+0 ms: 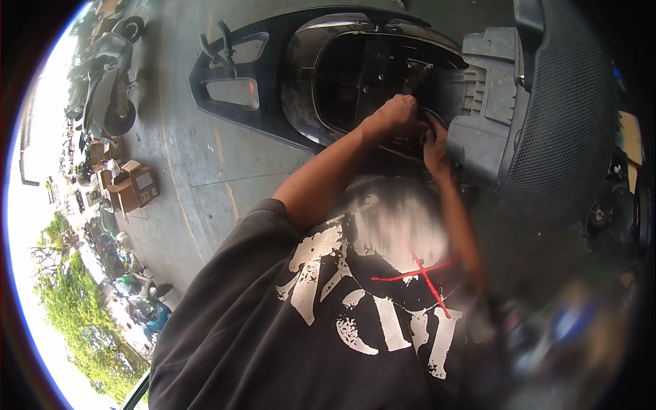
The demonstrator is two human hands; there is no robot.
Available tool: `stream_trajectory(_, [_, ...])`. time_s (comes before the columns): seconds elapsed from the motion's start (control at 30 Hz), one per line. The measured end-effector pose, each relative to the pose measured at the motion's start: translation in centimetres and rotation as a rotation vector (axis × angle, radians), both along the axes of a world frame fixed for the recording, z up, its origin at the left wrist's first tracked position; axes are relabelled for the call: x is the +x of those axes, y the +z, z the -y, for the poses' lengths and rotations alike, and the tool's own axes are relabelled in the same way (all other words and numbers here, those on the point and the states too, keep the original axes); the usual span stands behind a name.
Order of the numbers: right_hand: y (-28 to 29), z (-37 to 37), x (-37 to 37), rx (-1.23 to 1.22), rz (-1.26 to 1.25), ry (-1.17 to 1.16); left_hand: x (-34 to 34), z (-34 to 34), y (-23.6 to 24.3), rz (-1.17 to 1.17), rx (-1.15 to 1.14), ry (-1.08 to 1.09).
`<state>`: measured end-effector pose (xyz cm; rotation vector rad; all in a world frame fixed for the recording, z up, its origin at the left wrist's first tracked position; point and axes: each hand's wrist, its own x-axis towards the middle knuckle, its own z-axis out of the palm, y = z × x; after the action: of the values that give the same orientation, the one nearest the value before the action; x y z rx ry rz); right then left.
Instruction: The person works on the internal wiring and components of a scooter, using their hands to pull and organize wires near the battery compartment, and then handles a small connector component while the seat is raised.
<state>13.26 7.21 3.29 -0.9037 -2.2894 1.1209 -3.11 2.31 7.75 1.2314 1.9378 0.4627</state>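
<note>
A black scooter body (294, 89) lies across the top of the view, its tail toward the left. In its middle is an open under-seat cavity (338, 85) with dark parts inside. At the cavity's near right edge, my left hand (398, 115) is closed, its fingers mostly turned away from view. Close beside it, my right hand (436, 142) has its fingers bent together at a dark part by the cavity rim. Whatever is between the fingers of either hand is too dark and small to make out. The textured black seat (564, 116) stands raised to the right of my hands.
A dark two-handled tool resembling pliers (224, 51) rests on the tail. Grey plastic seat-base parts (488, 89) flank my right hand. At left are open cardboard boxes (131, 188) and a parked scooter (106, 85) on the grey floor (184, 143).
</note>
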Motion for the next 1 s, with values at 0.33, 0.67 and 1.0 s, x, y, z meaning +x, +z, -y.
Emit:
stream_trajectory(0.33, [-2.5,0.2,0.8,0.028,0.203,-0.041,-3.1,-3.8,-0.4,0.213,-0.045,-0.306])
stream_trajectory(0.67, [-0.2,-0.1,-0.2,-0.463,0.039,-0.164,-1.9,-5.3,1.3,0.485,-0.245,-0.004])
stream_trajectory(1.0, [3.3,-0.4,-2.5,-1.092,0.067,-0.430,-2.4,-6.7,-1.1,-0.107,-0.282,-0.312])
